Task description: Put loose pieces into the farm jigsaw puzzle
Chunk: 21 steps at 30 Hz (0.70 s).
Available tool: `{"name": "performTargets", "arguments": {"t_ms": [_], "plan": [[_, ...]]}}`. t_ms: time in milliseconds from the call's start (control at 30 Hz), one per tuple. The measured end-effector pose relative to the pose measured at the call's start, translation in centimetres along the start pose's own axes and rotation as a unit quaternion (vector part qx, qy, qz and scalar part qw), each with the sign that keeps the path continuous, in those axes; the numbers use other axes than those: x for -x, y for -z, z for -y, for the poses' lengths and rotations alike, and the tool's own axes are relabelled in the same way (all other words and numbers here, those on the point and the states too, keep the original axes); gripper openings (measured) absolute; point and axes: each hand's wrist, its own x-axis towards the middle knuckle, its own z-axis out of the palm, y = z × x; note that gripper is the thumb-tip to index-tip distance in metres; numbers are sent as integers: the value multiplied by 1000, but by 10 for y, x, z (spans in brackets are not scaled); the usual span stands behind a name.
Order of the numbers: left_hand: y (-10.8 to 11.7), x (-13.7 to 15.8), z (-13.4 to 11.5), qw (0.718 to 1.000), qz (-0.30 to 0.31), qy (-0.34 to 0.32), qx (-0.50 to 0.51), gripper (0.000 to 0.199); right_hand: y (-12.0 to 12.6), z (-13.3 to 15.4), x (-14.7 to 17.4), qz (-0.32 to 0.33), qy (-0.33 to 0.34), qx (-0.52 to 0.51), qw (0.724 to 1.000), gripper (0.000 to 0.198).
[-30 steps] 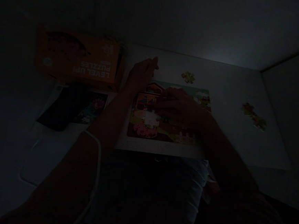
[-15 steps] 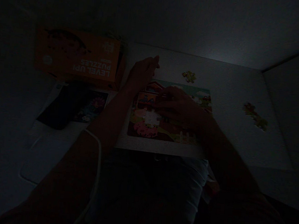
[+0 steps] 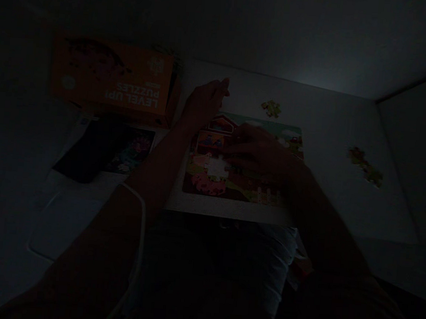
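A jigsaw puzzle [image 3: 247, 187] with a farm picture lies on the white table, dimly lit. It has a white gap [image 3: 217, 168] above the pink pig at its lower left. My right hand [image 3: 256, 145] is over the middle of the puzzle, thumb and fingers bent down at a puzzle piece beside the barn window picture; the hand hides most of that piece. Beyond the puzzle's upper left corner, my left hand [image 3: 204, 102] rests with its fingers curled together, and I see nothing in them.
Loose puzzle pieces [image 3: 271, 108] lie behind the puzzle, and joined pieces [image 3: 365, 166] lie to the right. An orange puzzle box [image 3: 108, 80] stands at the left. Before it, a dark phone-like object [image 3: 88, 152] lies across a picture sheet [image 3: 136, 148]. A white cable [image 3: 142, 223] crosses my left forearm.
Both hands stay almost in the same place. The whole view shifts very slightly; no piece has visibly moved.
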Motion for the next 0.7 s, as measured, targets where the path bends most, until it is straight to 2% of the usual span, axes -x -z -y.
{"name": "performTargets", "arguments": {"t_ms": [267, 433, 633, 700], "plan": [[3, 2, -3, 999, -5, -29, 27, 59, -1, -1, -1, -2, 4, 3, 1000, 32], [1, 1, -1, 1000, 1, 4, 8, 56, -4, -7, 1, -7, 6, 19, 1000, 32], [0, 0, 3, 1000, -4, 5, 1, 61, -4, -6, 0, 3, 12, 36, 999, 34], [0, 0, 2, 1000, -7, -12, 13, 63, -3, -3, 0, 6, 21, 34, 999, 35]]}}
